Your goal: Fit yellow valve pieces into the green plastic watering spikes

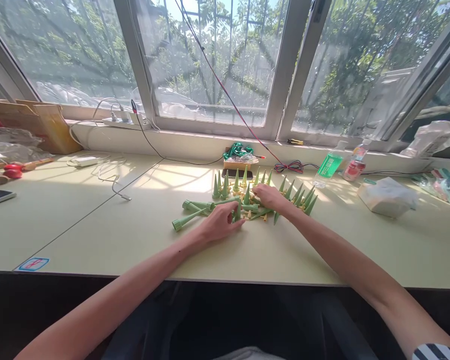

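My left hand (222,221) is curled round a small green plastic cone (238,212) standing point up on the table, thumb and fingers on either side of it. Beyond it, my right hand (269,196) has its fingers closed together among the pieces; whatever they pinch is hidden. Several green spikes (215,187) stand upright in a row at the back, with small yellow pieces (243,192) round their bases. More green spikes (309,200) lean to the right of my right hand. Long green tapered tubes (187,220) with wide ribbed ends lie to the left of my left hand.
A dark phone (237,174) and a small box (241,164) with green cord lie behind the spikes. A green-labelled bottle (328,167), a can (354,170) and a tissue pack (388,197) stand right. A white cable (114,185) lies left. The table's front edge (247,283) is near me.
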`<state>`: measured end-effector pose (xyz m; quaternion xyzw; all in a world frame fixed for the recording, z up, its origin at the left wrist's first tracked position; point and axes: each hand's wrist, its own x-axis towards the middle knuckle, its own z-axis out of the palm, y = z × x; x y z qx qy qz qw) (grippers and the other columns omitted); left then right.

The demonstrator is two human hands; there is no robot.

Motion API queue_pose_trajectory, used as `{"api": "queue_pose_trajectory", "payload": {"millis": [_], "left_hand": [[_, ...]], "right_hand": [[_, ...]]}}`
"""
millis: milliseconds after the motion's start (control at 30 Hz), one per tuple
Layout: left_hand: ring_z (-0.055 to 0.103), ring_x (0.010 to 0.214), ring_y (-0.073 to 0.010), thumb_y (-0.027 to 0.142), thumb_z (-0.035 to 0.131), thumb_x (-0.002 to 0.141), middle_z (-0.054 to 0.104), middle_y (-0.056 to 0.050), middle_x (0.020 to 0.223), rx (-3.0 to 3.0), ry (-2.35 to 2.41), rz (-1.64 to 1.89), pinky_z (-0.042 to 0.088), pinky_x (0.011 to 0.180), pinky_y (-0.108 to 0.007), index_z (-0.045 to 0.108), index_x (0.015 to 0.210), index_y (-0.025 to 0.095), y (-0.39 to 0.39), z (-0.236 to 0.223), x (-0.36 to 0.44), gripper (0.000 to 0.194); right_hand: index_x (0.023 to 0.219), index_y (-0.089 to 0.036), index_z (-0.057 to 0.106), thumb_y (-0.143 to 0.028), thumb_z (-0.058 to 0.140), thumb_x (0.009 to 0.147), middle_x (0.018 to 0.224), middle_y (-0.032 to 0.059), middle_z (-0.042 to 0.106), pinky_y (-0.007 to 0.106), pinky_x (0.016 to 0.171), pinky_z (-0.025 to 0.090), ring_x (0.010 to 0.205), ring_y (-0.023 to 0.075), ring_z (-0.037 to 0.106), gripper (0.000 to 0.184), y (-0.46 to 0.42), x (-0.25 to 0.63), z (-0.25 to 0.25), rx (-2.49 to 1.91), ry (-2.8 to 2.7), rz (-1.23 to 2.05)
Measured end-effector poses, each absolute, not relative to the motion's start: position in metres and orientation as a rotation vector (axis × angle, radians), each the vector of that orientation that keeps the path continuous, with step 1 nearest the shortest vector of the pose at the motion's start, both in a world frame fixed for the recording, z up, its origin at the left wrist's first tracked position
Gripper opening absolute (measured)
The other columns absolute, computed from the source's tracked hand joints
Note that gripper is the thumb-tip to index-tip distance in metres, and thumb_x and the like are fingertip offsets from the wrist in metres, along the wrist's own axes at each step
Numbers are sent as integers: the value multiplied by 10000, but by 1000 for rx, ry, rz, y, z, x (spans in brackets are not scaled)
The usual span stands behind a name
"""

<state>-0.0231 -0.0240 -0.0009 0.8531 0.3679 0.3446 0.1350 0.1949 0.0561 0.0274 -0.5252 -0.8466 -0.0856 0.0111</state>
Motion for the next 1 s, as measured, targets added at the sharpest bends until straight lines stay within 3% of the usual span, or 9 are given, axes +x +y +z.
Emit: {"api": "queue_pose_trajectory", "payload": {"millis": [200, 467, 733, 1000], "left_hand": [[510, 532, -96, 284, 662, 815, 602, 17, 724, 2365, 1027, 961, 425, 511, -216, 562, 874, 178, -25, 0, -24, 157], [496, 532, -69, 234, 659, 804, 634, 13, 845, 2304, 980, 933, 426, 518, -198, 568, 940, 187, -25, 1, -24, 170], [481, 527, -68, 216, 623, 824, 639, 14, 826, 2270, 973, 957, 438, 518, -195, 584, 1009, 197, -23, 0, -24, 190], [604, 656, -116, 196, 585, 846, 688, -45, 899, 2335, 925, 1013, 511, 576, -217, 677, 939, 175, -24, 0, -22, 132]], "right_hand": [[961, -143, 607, 12, 404, 891, 969, 109, 567, 254, 576, 318, 653, 140, 526, 264, 23, 209, 32, -1526, -2327, -295], [934, -177, 589, -111, 394, 963, 947, 80, 536, 268, 718, 472, 810, 163, 558, 208, -29, 203, 1, -944, -2093, 3], [942, -188, 604, -186, 486, 941, 931, 71, 591, 290, 669, 520, 786, 172, 609, 118, -36, 186, -4, -940, -1973, 313], [949, -191, 625, -230, 527, 925, 951, 73, 664, 294, 686, 543, 813, 177, 646, 108, -37, 188, -1, -965, -1885, 355]]}}
